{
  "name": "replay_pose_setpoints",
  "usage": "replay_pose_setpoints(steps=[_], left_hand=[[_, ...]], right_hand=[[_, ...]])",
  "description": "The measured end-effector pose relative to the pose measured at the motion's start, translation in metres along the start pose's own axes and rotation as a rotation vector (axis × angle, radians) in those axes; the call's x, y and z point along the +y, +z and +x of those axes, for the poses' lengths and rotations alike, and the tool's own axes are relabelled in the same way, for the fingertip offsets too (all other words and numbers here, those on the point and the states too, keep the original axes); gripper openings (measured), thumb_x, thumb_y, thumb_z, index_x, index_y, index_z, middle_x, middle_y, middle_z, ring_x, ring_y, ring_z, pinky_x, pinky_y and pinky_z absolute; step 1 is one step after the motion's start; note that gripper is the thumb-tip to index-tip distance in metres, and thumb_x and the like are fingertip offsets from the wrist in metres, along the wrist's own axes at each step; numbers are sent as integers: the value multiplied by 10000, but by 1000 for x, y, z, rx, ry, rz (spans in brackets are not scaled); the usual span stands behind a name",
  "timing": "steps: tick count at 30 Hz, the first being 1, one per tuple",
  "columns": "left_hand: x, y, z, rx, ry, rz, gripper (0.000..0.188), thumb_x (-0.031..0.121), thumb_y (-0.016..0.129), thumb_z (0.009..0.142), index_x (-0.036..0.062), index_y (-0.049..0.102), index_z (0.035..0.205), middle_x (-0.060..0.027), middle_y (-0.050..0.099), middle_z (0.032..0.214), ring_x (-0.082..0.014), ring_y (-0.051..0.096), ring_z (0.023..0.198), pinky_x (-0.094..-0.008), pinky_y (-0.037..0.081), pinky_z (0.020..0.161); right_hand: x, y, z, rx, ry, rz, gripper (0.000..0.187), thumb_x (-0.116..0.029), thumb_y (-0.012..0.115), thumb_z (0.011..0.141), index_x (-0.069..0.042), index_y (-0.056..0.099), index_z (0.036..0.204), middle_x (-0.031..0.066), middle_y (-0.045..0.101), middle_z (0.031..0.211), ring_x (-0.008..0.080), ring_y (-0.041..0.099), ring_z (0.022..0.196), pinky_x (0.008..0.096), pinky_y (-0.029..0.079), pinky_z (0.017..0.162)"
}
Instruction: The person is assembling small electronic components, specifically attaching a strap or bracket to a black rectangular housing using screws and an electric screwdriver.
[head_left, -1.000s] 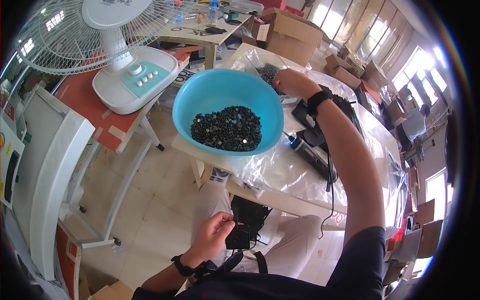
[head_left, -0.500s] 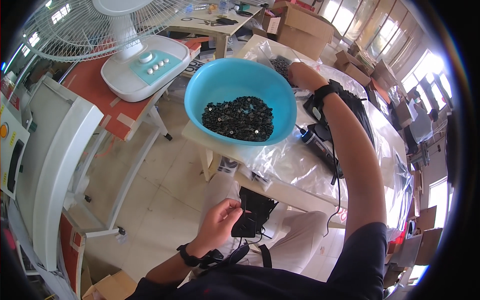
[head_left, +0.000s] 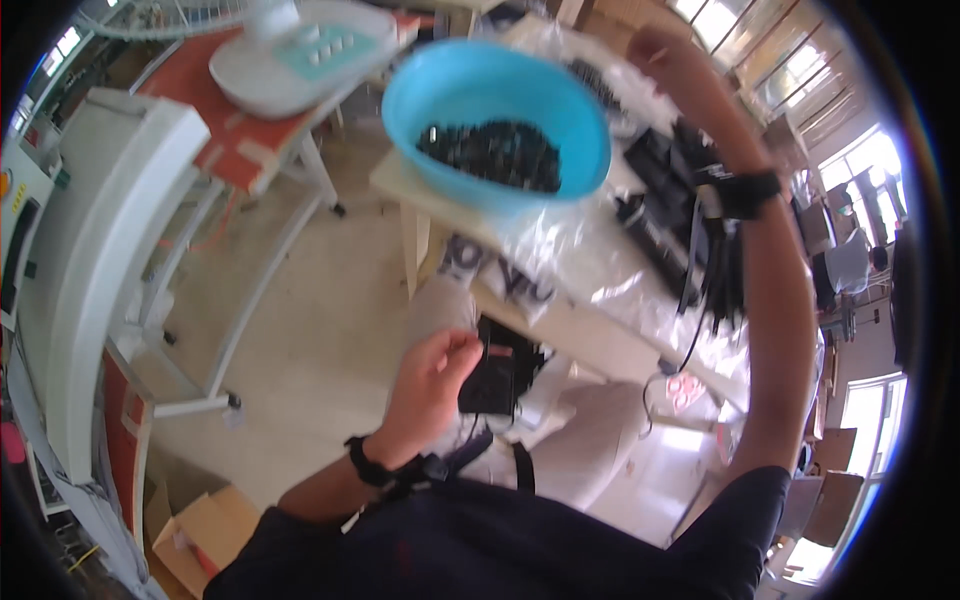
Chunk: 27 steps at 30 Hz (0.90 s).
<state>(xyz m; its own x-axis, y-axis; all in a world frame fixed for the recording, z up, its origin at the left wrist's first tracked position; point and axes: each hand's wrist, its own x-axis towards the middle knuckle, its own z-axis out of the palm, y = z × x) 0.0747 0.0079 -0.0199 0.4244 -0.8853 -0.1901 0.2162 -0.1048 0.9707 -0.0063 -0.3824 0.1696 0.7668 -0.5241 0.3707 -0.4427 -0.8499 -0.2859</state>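
Down by the lap [head_left: 595, 435], I see a flat black piece [head_left: 488, 382] right beside the left hand [head_left: 430, 380]; those fingers curl, but whether they grip it I can't tell. Up at the table's [head_left: 395, 180] far side, the right hand [head_left: 662, 62] blurs, fingers bent, near a dark pile [head_left: 597, 86]; its grasp I can't make out. A blue tub [head_left: 470, 78] holds small black parts [head_left: 495, 152], a dark tool [head_left: 652, 238] to its right.

At my twelve o'clock, a basin [head_left: 505, 85] of small parts [head_left: 490, 154] sits on a table [head_left: 393, 181]. A fan [head_left: 322, 50] stands at eleven.
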Motion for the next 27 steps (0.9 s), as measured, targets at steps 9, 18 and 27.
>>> replay_pose_setpoints(steps=[9,18,27], left_hand=[[8,45,-22,-122,-68,-404,122,59,544,991,-23,624,1032,-169,723,1083,-136,637,1022,-263,452,932],[-15,84,-58,-95,173,-329,103,-39,638,944,-76,630,1040,-96,638,1108,-105,624,934,-240,518,829],[-23,100,-76,-62,346,-194,104,-95,644,911,-80,644,1014,-125,654,1106,-113,623,918,-242,521,786]], right_hand=[[-163,-2,-254,-2,10,408,161,88,709,783,-10,710,911,104,707,945,193,692,868,273,540,763],[-195,84,-364,446,438,635,212,114,754,759,10,670,924,133,720,919,221,717,828,302,572,728],[-190,92,-380,546,295,494,246,108,775,747,10,655,938,139,720,924,225,722,805,282,570,683]])
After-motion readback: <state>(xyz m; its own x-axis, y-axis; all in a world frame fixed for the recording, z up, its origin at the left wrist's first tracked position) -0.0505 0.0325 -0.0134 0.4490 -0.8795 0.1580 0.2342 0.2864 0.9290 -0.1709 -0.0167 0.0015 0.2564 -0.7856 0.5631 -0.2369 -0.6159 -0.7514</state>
